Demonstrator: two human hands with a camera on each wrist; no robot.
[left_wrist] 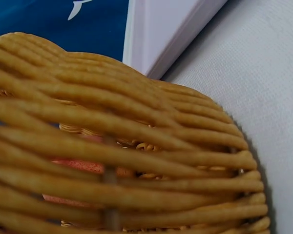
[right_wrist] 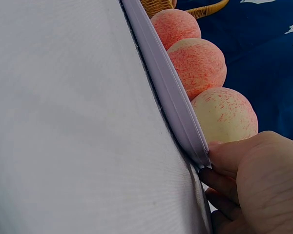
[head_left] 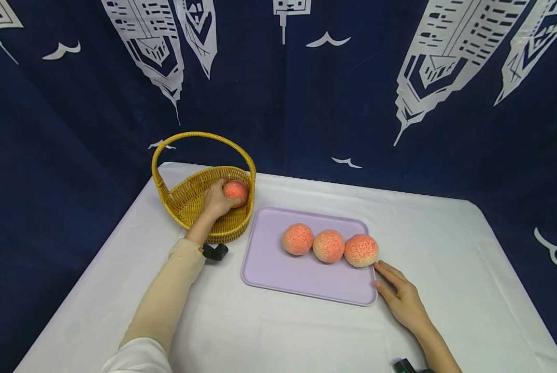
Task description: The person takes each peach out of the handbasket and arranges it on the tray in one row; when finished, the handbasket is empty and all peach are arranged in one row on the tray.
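Note:
Inside the yellow wicker basket [head_left: 188, 209], my left hand [head_left: 216, 201] holds a peach [head_left: 236, 192], thumb and fingers on opposite sides of it. Through the weave in the left wrist view, patches of the peach [left_wrist: 78, 165] show; the hand itself is hidden there. My right hand [head_left: 405, 300] rests at the right edge of the lilac tray [head_left: 301, 282], thumb and fingertips touching its rim. Three more peaches lie in a row on the tray: a left one [head_left: 298, 239], a middle one [head_left: 328, 246] and a right one [head_left: 361, 250], the last close to my right fingertips.
A white cloth covers the table [head_left: 241, 331]. The basket's tall arched handle [head_left: 199, 134] rises over its opening. Behind the table hangs a dark blue curtain [head_left: 315, 114] with white printed buildings and birds.

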